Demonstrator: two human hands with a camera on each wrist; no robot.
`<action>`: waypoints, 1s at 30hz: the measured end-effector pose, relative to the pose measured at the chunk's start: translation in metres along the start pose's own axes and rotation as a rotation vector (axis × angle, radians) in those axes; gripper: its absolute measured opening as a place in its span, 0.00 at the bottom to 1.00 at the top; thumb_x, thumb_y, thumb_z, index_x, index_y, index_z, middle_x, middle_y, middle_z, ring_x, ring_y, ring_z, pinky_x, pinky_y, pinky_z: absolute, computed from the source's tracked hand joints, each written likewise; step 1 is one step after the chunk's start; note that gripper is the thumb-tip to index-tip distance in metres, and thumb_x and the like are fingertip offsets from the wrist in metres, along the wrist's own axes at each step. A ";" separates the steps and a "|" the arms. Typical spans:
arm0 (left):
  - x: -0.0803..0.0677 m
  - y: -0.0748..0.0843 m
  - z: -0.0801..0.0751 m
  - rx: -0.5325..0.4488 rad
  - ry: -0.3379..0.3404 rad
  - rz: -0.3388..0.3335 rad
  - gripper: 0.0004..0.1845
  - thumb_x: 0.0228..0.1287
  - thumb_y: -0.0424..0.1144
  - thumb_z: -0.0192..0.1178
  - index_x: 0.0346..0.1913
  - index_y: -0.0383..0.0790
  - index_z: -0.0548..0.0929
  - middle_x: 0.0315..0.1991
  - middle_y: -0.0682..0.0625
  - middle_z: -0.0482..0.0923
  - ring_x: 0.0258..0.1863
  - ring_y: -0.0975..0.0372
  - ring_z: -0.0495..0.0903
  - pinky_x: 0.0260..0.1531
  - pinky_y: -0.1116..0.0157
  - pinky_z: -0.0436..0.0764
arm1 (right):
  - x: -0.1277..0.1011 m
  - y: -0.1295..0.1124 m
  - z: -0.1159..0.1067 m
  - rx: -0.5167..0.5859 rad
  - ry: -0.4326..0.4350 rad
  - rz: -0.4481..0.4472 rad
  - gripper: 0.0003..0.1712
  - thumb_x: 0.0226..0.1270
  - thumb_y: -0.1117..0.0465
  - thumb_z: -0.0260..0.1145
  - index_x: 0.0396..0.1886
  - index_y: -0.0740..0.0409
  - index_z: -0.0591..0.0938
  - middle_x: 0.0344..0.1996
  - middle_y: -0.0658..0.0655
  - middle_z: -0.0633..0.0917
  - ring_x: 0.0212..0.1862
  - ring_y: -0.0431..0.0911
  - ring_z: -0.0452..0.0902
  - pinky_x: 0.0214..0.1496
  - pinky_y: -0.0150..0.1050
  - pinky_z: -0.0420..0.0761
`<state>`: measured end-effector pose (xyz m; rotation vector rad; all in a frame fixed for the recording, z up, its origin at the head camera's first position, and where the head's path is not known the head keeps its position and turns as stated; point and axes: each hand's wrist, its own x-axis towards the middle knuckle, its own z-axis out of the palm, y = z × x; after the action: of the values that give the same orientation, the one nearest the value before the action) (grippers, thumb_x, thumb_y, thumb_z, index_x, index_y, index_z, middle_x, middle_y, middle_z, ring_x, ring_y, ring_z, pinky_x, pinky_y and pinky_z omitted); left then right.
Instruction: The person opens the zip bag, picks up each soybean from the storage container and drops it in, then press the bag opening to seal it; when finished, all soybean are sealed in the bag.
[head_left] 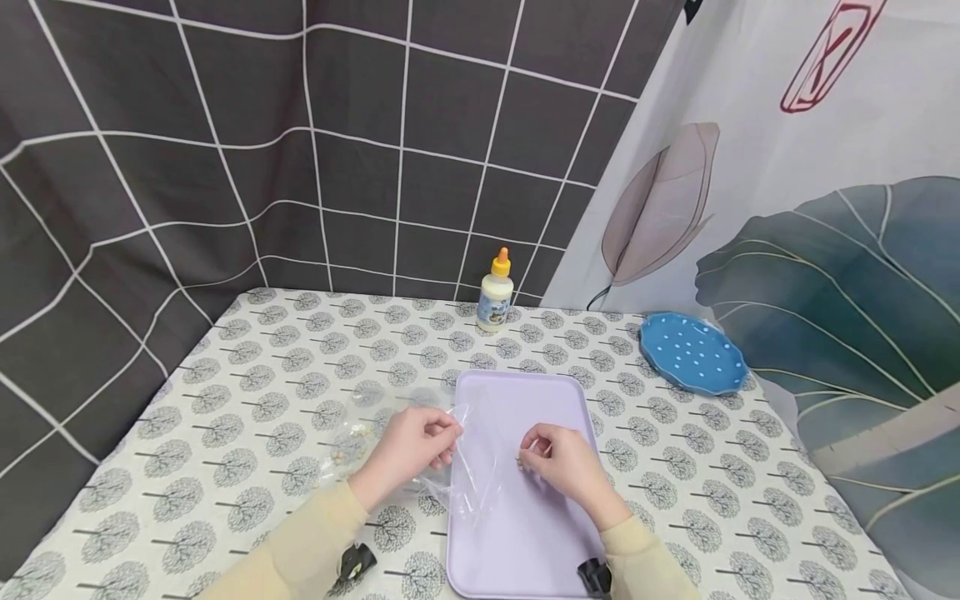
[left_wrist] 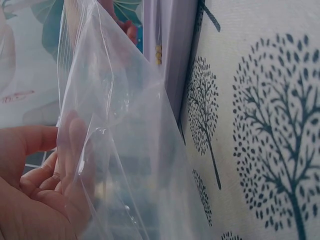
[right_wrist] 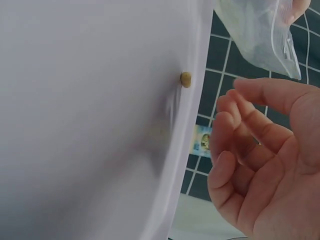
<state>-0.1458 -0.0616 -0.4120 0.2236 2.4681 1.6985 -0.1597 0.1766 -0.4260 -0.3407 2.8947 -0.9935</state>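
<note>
Left hand (head_left: 411, 446) pinches clear bag (head_left: 472, 467); lilac tray (head_left: 525, 533) beneath.

Between the hands the clear plastic bag (head_left: 468, 467) hangs over the lavender tray (head_left: 525, 533), blocking a straight pass across. Left of it, a second clear bag (head_left: 352, 433) lies on the bench (head_left: 225, 433). The glue bottle (head_left: 495, 292) and blue plate (head_left: 693, 354) stand well back, leaving open bench either side

Bottle (head_left: 494, 292) stands behind tray (head_left: 525, 533); plate (head_left: 692, 353) lies to its right.
</note>
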 end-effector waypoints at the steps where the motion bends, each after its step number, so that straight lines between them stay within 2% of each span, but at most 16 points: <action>1: 0.000 0.000 0.000 -0.001 0.001 0.000 0.07 0.64 0.35 0.59 0.38 0.33 0.82 0.25 0.46 0.81 0.20 0.63 0.79 0.21 0.71 0.83 | 0.000 0.001 0.000 -0.005 -0.004 0.007 0.05 0.55 0.62 0.70 0.28 0.52 0.81 0.18 0.44 0.77 0.18 0.37 0.71 0.17 0.30 0.74; 7: 0.000 -0.001 0.000 -0.008 0.005 -0.002 0.07 0.64 0.35 0.60 0.38 0.34 0.82 0.25 0.45 0.81 0.20 0.63 0.79 0.21 0.70 0.83 | 0.001 0.004 0.000 -0.052 -0.036 0.042 0.05 0.53 0.62 0.71 0.26 0.51 0.81 0.19 0.45 0.77 0.19 0.38 0.71 0.20 0.30 0.73; 19: 0.002 -0.002 0.001 0.002 0.007 0.002 0.07 0.63 0.36 0.60 0.38 0.34 0.82 0.24 0.47 0.81 0.20 0.64 0.79 0.20 0.71 0.83 | 0.004 0.003 0.003 -0.186 -0.093 0.062 0.15 0.48 0.50 0.75 0.19 0.48 0.77 0.17 0.45 0.74 0.22 0.40 0.66 0.25 0.33 0.67; 30: 0.002 -0.002 0.001 0.001 0.005 -0.004 0.07 0.63 0.36 0.60 0.37 0.34 0.83 0.24 0.48 0.81 0.20 0.64 0.79 0.20 0.71 0.83 | 0.008 0.004 0.005 -0.229 -0.110 0.025 0.13 0.46 0.57 0.75 0.18 0.48 0.76 0.16 0.43 0.75 0.22 0.39 0.68 0.25 0.33 0.69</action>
<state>-0.1474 -0.0613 -0.4141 0.2145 2.4712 1.6976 -0.1676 0.1751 -0.4324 -0.3583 2.9073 -0.6186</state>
